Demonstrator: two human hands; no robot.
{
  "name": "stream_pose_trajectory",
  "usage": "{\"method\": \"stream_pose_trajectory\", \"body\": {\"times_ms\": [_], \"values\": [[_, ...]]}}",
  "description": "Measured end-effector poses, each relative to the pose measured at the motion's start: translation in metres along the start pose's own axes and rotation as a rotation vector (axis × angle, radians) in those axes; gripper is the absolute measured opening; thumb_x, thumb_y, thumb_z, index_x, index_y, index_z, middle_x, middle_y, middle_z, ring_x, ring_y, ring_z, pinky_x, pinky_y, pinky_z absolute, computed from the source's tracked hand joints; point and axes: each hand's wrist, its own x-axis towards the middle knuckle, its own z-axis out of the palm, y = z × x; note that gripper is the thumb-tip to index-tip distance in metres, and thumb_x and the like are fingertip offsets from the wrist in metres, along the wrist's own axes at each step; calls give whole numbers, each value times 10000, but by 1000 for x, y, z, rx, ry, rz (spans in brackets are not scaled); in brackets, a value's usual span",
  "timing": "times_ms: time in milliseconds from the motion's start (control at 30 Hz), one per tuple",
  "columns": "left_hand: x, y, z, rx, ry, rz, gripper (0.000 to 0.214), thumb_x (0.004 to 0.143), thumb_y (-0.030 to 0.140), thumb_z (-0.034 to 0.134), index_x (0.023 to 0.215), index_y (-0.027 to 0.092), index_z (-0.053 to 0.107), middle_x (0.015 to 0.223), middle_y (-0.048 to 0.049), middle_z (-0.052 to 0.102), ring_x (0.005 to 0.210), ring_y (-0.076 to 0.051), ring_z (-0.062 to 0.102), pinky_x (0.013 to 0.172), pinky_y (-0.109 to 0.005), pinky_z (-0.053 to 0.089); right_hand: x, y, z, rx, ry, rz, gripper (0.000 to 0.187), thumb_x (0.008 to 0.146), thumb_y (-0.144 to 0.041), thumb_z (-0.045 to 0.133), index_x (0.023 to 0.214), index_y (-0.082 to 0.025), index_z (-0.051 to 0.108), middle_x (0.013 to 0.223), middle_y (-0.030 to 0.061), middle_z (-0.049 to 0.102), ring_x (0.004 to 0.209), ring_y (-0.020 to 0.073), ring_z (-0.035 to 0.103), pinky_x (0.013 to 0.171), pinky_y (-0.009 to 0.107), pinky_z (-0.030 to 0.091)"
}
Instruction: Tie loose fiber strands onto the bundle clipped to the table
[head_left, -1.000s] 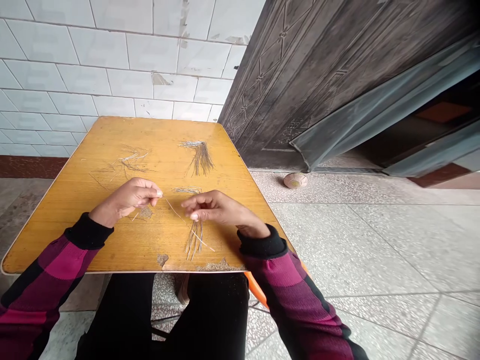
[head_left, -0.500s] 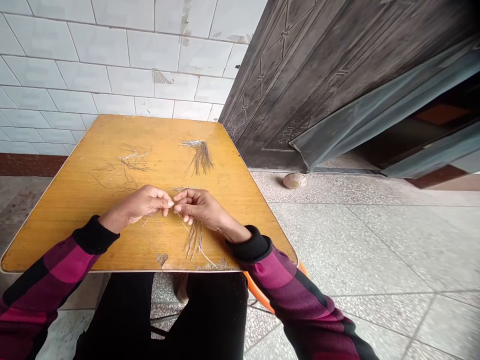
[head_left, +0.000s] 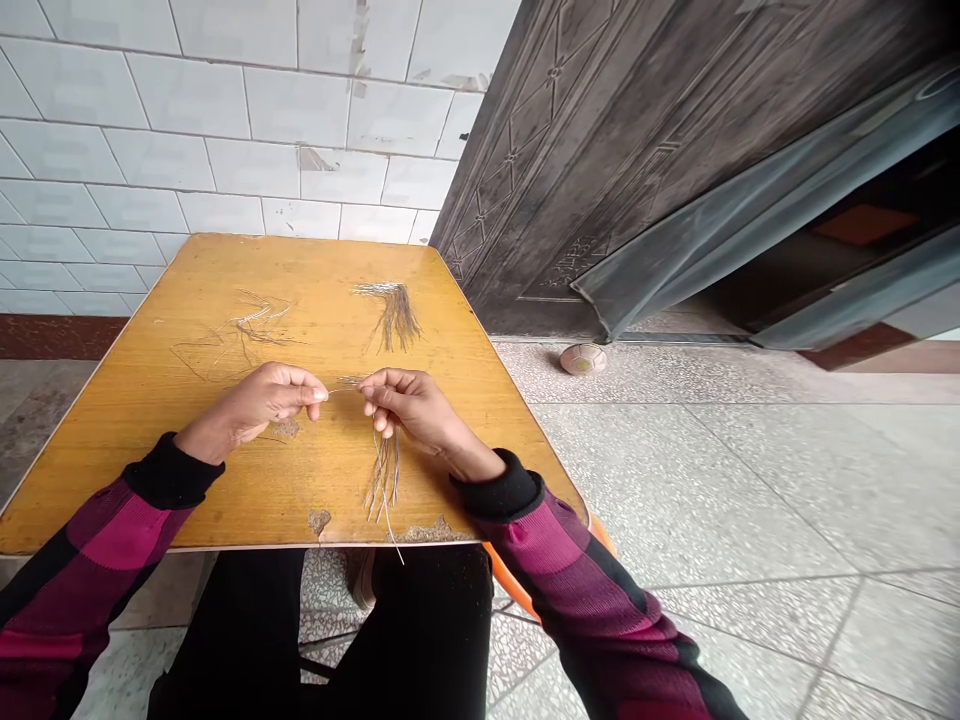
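Magenta/black check knit sleeves (head_left: 112, 535) w/ 2 black cuffs (head_left: 174, 472), black trousers (head_left: 240, 640).

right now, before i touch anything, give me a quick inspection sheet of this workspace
surface: yellow wooden tabletop, veneer chipped along the near edge
job's things: thin pale strand stretched between the hands, strand bundle lying below them
clutter: loose strands and a strand bunch farther up the table
grips: left hand and right hand each pinch the strand at the fingertips
cables: nothing seen
surroundings: white tile wall, dark embossed door, small ball on speckled floor
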Motion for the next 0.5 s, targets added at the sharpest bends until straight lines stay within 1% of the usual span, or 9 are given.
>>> {"method": "stream_pose_trajectory", "body": {"times_ms": [100, 167, 267, 367, 500], "values": [[0, -1, -1, -16, 2, 8, 246, 764, 352, 639, 681, 120, 642, 589, -21, 558, 432, -40, 275, 423, -213, 173, 1, 0, -2, 12, 13, -8, 273, 678, -361, 743, 754, -153, 582, 610, -23, 610, 420, 46, 515, 372, 168, 401], [1, -1, -1, -41, 17, 10, 246, 749, 340, 647, 648, 116, 629, 589, -23, 562, 432, -35, 280, 420, -208, 176, 1, 0, -3, 18, 13, -13, 257, 686, -348, 736, 753, -153, 583, 614, -21, 614, 421, 48, 520, 376, 170, 401], [3, 0, 0, -112, 39, 11, 252, 714, 325, 664, 591, 120, 586, 555, -8, 538, 421, -29, 272, 405, -202, 162, 2, 1, -5, 21, 5, -8, 230, 701, -323, 725, 763, -150, 586, 619, -17, 618, 425, 51, 525, 383, 176, 400], [6, -1, 0, -168, 49, 12, 264, 693, 330, 674, 576, 128, 551, 526, 9, 507, 412, -28, 260, 394, -200, 139, 3, 1, -6, 14, 0, -7, 222, 706, -312, 718, 777, -147, 587, 628, -11, 622, 432, 54, 524, 391, 185, 398], [7, -5, -1, -157, 86, 33, 301, 696, 350, 683, 565, 132, 522, 496, 25, 471, 411, -25, 271, 406, -197, 142, 3, 1, -9, -40, 10, -20, 244, 700, -343, 716, 772, -150, 584, 648, -6, 628, 460, 59, 536, 422, 195, 425]]}}
